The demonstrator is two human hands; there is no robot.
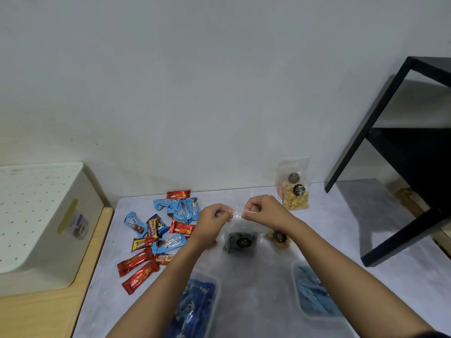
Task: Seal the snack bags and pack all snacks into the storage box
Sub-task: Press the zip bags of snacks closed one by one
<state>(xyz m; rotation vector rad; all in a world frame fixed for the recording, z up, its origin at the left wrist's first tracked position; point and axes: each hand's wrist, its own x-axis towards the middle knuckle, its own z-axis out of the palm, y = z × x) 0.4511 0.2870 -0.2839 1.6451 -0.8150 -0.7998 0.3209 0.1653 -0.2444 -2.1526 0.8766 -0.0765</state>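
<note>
One grey desk (324, 228) carries everything, with a white perforated box (41, 215) beside its left edge. The left clear tub (195, 303) and right clear tub (314, 293), with blue contents, sit nearest the camera. Wrapped snacks (161, 230) lie heaped at left. Mid-desk, the left hand (214, 215) and right hand (262, 211) pinch the top edge of a clear bag (240, 240) of dark snacks.

Red bars (140, 276) and blue packets (181, 208) on grey.
The counter (256, 284) is pale, marbled grey; the bin (36, 215) white with dotted rows; the shelf (380, 132) black.
</note>
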